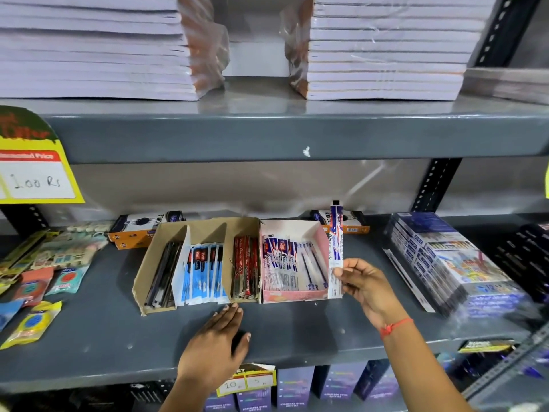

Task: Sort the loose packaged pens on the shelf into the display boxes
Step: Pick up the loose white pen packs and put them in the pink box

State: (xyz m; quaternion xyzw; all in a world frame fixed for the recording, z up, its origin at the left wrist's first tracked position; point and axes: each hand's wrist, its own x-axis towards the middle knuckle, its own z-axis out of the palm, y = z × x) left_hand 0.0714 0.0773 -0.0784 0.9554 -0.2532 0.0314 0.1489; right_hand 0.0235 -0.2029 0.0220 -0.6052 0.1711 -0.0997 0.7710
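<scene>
One packaged pen [336, 251] pinched upright in right hand [367, 288] grip beside pink box [323, 236], centre frame; left hand [218, 341] flat, empty. Risk: packet dropped outside box wall.

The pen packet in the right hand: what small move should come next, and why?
Probably lower the pen packet into the pink box. The right hand holds it upright at that box's right wall, and the packets lying inside seem to carry the same blue, red and white print.
</scene>
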